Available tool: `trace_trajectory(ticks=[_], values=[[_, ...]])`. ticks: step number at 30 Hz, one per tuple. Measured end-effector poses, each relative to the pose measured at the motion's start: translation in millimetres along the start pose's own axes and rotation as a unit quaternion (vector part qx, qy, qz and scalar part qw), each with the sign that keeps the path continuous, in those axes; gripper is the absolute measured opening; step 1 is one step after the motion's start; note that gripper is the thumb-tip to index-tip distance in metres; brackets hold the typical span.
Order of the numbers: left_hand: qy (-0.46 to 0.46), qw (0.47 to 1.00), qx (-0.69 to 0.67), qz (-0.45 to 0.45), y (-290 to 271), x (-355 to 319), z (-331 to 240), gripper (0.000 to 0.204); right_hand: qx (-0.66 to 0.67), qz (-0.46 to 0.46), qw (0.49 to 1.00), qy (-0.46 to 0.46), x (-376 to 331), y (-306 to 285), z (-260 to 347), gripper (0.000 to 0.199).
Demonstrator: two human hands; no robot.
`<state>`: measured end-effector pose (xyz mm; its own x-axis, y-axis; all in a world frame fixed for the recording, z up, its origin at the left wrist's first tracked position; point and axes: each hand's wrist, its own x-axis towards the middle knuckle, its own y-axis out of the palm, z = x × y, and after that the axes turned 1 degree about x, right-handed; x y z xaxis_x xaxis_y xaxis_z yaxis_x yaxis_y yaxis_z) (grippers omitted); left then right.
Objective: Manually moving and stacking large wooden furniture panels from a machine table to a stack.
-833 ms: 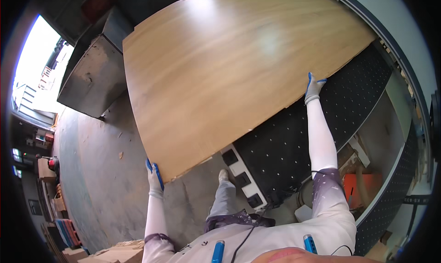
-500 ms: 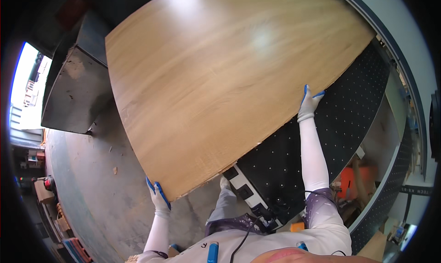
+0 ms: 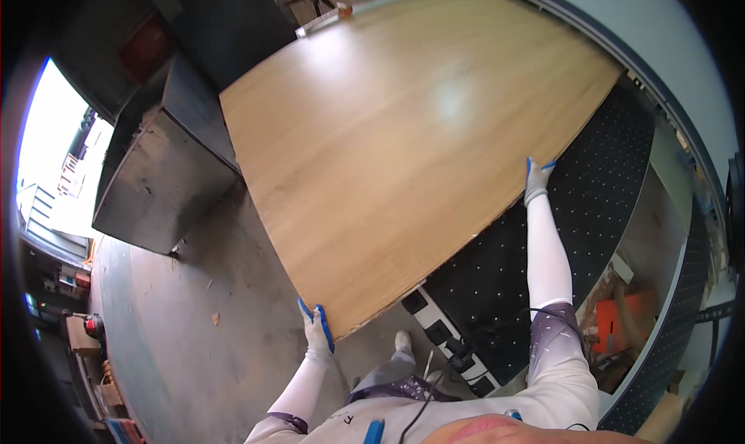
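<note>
A large wood-grain board fills the middle of the view, lying partly over a black table top dotted with small pale points. My left hand, in a white glove with blue on the finger side, grips the board's near left corner, which juts out over the floor. On the long near edge, farther right, my right hand in a matching glove holds the board with the thumb on its face. The fingers under the board are hidden.
A dark metal cabinet-like box stands on the concrete floor at the left. A pale strip with black squares edges the table near my body, with a dark cable beside it. An orange object sits low at the right.
The board's near left corner has swung right and toward the table, with both hands still on it. In view, the cabinet-like box and the board's far edge show more fully.
</note>
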<state>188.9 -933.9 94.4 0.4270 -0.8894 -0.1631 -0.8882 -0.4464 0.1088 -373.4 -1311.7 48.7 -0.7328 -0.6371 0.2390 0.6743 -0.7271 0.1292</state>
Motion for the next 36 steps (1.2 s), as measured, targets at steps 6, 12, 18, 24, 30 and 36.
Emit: trace_trajectory(ticks=[6, 12, 18, 24, 30, 36], values=[[-0.024, 0.990, -0.130, 0.055, 0.1, -1.5, -2.8, 0.063, -0.223, -0.060, 0.968, 0.098, -166.8, 28.4, 47.1, 0.085], [-0.013, 0.987, -0.155, 0.045, 4.1, -1.5, -0.3, 0.060, -0.235, -0.006, 0.950, 0.204, -335.3, 47.6, 122.6, 0.087], [-0.043, 0.978, -0.186, 0.084, -13.7, 9.4, 13.5, 0.062, -0.237, -0.004, 0.942, 0.240, -350.0, 48.8, 147.8, 0.086], [-0.130, 0.934, -0.327, 0.063, -7.2, 24.2, 36.5, 0.051, -0.281, -0.027, 0.932, 0.228, -351.4, 55.1, 134.9, 0.085], [-0.071, 0.970, -0.231, -0.003, 2.3, 24.0, 47.8, 0.065, -0.161, -0.021, 0.979, 0.123, -341.9, 49.3, 91.1, 0.069], [-0.088, 0.995, -0.002, 0.056, -18.5, 21.5, 45.0, 0.100, -0.001, 0.059, 0.978, 0.202, -341.0, 41.9, 110.3, 0.045]])
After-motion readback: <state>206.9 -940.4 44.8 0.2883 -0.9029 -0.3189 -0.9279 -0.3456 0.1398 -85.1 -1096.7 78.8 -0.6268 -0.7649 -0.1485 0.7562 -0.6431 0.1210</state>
